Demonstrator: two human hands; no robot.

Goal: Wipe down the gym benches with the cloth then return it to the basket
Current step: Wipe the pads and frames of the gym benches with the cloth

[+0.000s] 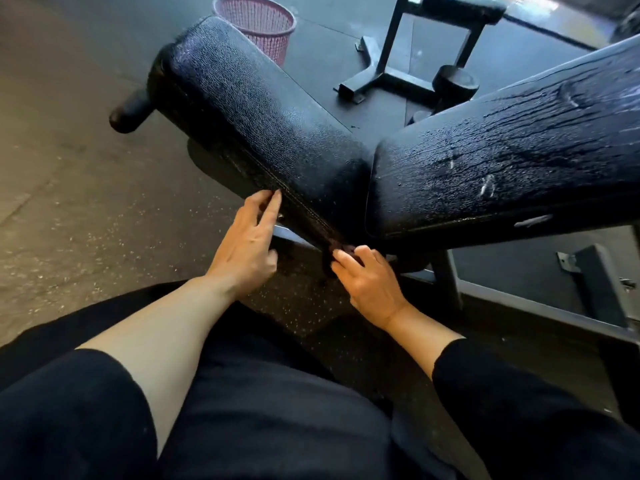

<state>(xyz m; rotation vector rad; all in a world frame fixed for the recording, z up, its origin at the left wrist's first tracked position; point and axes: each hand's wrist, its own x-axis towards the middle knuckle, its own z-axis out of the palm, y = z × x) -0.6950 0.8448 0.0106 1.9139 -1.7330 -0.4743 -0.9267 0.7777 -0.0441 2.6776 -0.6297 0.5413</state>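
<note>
Floor [69, 209]: rubber, speckled; open room along the left of the bench.
Basket [258, 26]: pink, on the floor beyond the far end of the seat pad, well apart from both hands.
Seat pad [249, 109]: black, textured, near edge stitched.
Left hand [247, 242]: released, fingers straight, tips touching the seat pad's near side edge; it held nothing.
Cloth [341, 247]: dark, bunched at the seat pad's near corner, mostly hidden.
Right hand [369, 282]: fingers curled on the cloth, pressing it to that corner.
Back pad [512, 150]: cracked, wet-looking, a narrow gap between it and the seat pad.
Risks, judged: the cloth could snag in the gap or on the frame [446, 282] below; the cracked covering could catch it.
</note>
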